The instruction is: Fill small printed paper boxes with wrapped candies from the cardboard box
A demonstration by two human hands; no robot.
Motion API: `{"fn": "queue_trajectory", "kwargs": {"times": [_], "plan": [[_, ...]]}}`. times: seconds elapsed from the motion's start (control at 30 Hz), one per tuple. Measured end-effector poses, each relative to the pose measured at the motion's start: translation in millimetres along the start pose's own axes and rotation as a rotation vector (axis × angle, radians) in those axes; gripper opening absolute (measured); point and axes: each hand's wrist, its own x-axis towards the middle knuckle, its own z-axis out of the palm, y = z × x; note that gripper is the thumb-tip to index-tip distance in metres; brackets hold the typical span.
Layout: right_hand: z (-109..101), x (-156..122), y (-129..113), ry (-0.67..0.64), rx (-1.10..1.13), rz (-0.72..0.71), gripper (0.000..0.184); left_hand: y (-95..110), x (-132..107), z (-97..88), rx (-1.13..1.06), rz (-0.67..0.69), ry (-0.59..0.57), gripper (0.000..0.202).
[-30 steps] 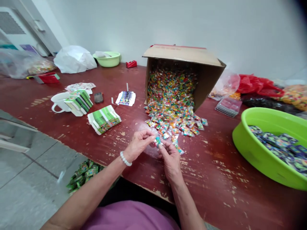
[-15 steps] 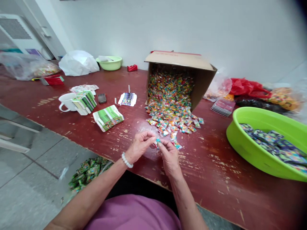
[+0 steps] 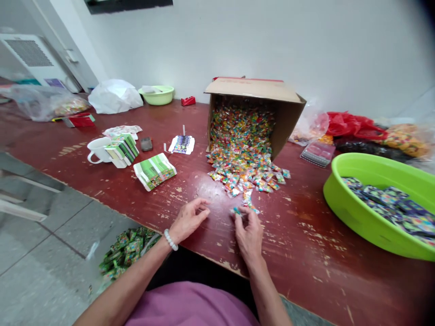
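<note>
Head view: the right hand [image 3: 249,230] pinches 1 packet [image 3: 235,211] near the pile [image 3: 242,151]; the left hand [image 3: 187,220], loosely curled, holds nothing. A slack pinch could let the packet slip among its lookalikes.

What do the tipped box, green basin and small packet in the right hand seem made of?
Tipped box: likely cardboard, matte brown, with stiff panels. Green basin: probably plastic, smooth and softly shiny, rounded rim. Small packet in the right hand: perhaps clear film, judging by its pale translucent edge; too small to confirm.
</note>
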Motion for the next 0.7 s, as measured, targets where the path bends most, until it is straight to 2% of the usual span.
{"fn": "queue_trajectory", "kwargs": {"times": [0.07,0.13,0.23,0.3,0.37,0.4,0.5,0.6,0.7], "plan": [[-6.3,1.1,6.5,0.161,-0.165,-0.150,0.044,-8.8,1.8,-21.0,0.130,0.032,0.138,0.026],[-8.4,1.0,10.5,0.245,-0.318,-0.288,0.037,-18.9,4.6,-50.4,0.311,0.097,0.324,0.025],[-4.5,0.4,14.7,0.259,-0.559,-0.458,0.027,-35.9,11.6,-101.3,0.670,0.184,0.603,0.027],[-0.2,0.9,18.2,0.218,-0.667,-0.517,0.026,-47.1,20.3,-132.6,0.873,0.135,0.690,0.035],[2.8,2.0,22.0,0.182,-0.722,-0.532,0.025,-56.6,33.3,-157.7,1.002,0.007,0.667,0.054],[3.5,2.6,23.6,0.173,-0.735,-0.533,0.025,-60.4,41.0,-167.6,1.048,-0.077,0.616,0.070],[2.8,3.7,26.1,0.161,-0.737,-0.536,0.023,-66.6,64.9,-188.7,1.107,-0.281,0.361,0.108],[0.7,4.0,25.0,0.156,-0.713,-0.540,0.021,-67.1,81.7,-201.4,1.109,-0.316,0.193,0.113],[-0.3,4.3,23.8,0.144,-0.682,-0.553,0.021,-66.1,88.9,-207.9,1.128,-0.291,0.174,0.111]]}}
